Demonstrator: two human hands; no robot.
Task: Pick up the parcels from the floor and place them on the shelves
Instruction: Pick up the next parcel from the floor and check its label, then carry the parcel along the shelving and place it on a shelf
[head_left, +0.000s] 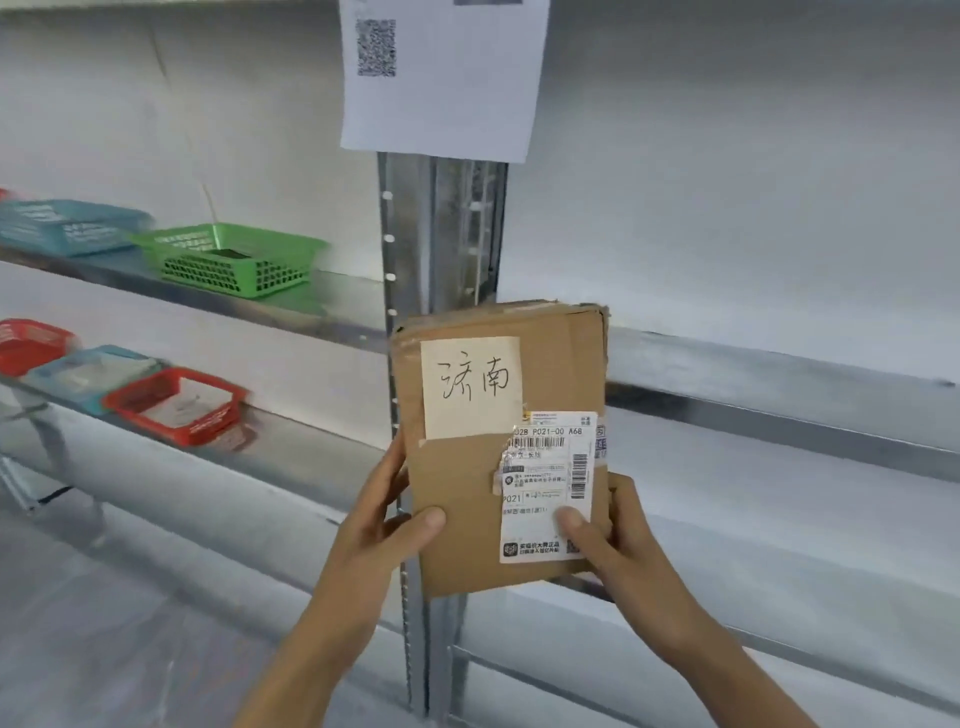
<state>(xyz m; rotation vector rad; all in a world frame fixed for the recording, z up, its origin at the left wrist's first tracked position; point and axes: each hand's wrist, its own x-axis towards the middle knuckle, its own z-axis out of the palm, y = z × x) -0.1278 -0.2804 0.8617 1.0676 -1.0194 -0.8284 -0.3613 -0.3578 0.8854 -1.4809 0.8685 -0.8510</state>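
Note:
A flat brown cardboard parcel (566, 364) is held upright in front of the metal shelf post (441, 234). It bears a cream note with handwritten characters and a white shipping label with barcodes. My left hand (387, 519) grips its lower left edge, thumb on the front. My right hand (618, 535) grips its lower right edge, thumb pressed on the label. The parcel's bottom end is level with a lower shelf edge.
Metal shelves (779, 374) run to the right of the post. On the left shelves stand a green basket (228, 260), a blue basket (67, 226) and red baskets (176, 405). A white sheet with a QR code (441, 78) hangs on the post.

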